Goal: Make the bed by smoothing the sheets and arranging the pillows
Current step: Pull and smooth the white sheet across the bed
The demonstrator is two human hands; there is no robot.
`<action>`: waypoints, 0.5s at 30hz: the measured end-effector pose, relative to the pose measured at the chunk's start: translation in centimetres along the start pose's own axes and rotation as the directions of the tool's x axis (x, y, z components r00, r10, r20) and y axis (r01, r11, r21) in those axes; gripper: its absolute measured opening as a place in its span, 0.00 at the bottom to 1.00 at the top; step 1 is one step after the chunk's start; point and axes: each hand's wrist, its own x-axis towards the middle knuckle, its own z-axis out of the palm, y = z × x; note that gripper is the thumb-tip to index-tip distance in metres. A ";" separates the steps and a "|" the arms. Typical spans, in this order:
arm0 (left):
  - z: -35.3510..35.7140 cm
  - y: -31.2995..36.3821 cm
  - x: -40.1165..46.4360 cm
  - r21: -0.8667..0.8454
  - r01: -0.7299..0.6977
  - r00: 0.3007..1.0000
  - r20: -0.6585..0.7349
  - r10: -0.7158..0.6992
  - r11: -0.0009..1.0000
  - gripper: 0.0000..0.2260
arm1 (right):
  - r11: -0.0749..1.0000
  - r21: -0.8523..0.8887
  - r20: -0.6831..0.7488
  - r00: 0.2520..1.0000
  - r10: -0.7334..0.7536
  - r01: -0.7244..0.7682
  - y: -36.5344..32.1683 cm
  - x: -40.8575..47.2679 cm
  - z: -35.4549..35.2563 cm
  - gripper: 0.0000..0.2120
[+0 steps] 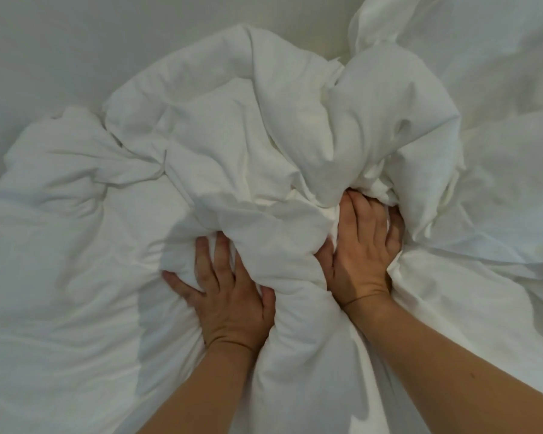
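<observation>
A crumpled white duvet (pixel 232 145) lies heaped across the bed and fills most of the view. My left hand (pixel 229 296) is low in the middle, its fingers dug into the folds and gripping a bunch of the fabric. My right hand (pixel 361 249) is a little higher and to the right, fingers buried in the heap and gripping a thick ridge of duvet that runs between both hands. The fingertips of both hands are hidden by the cloth. No pillow can be told apart from the bedding.
A smooth white sheet (pixel 60 57) shows at the top left, beyond the heap. More rumpled white bedding (pixel 499 151) rises at the right and top right.
</observation>
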 end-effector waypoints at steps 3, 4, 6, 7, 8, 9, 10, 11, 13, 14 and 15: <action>-0.4 0.0 0.0 -0.013 0.000 1.000 -0.005 0.000 1.000 0.33 | 1.000 0.002 0.035 0.999 0.006 -0.006 -0.2 0.1 -0.1 0.30; -0.5 0.0 0.0 -0.020 -0.002 1.000 -0.004 0.002 1.000 0.33 | 1.000 -0.016 0.045 0.999 0.001 0.000 -0.2 0.1 -0.1 0.31; -0.4 0.0 -0.1 -0.026 -0.008 1.000 -0.002 0.008 1.000 0.33 | 0.998 -0.061 0.058 0.998 -0.019 0.022 0.0 0.1 0.1 0.31; -0.4 0.1 -0.2 -0.029 -0.015 1.000 -0.003 0.015 0.999 0.32 | 0.997 -0.075 0.066 0.997 -0.028 0.033 0.1 0.1 0.1 0.31; -0.5 0.1 -0.1 -0.033 -0.020 1.000 -0.009 0.020 0.999 0.31 | 0.996 -0.081 0.072 0.997 -0.029 0.035 0.0 0.2 -0.1 0.31; -0.5 0.0 -0.1 -0.033 -0.027 0.999 -0.026 0.026 0.999 0.29 | 0.997 -0.070 0.078 0.997 -0.021 0.027 -0.2 0.2 -0.5 0.31; -0.5 -0.1 0.0 -0.026 -0.033 0.999 -0.032 0.033 0.999 0.28 | 0.998 -0.056 0.113 0.994 -0.006 0.012 -0.5 0.3 -1.1 0.31; -0.5 -0.2 -0.1 -0.013 -0.042 0.998 -0.040 0.041 0.999 0.27 | 0.998 -0.056 0.161 0.987 0.004 0.005 -0.7 0.4 -2.0 0.31; -1.3 -0.5 -0.4 0.003 -0.051 0.998 -0.030 0.051 0.999 0.27 | 1.000 -0.010 0.318 0.948 -0.006 0.010 -1.1 1.1 -4.4 0.32; -2.4 -0.1 -0.5 0.017 -0.063 0.998 0.013 0.063 0.998 0.27 | 0.999 0.051 0.423 0.905 -0.030 0.009 -0.9 2.2 -6.6 0.31; -3.2 -0.1 -0.4 0.040 -0.078 0.995 0.068 0.075 0.996 0.28 | 0.989 0.150 0.545 0.835 -0.072 -0.013 -0.7 3.7 -8.5 0.28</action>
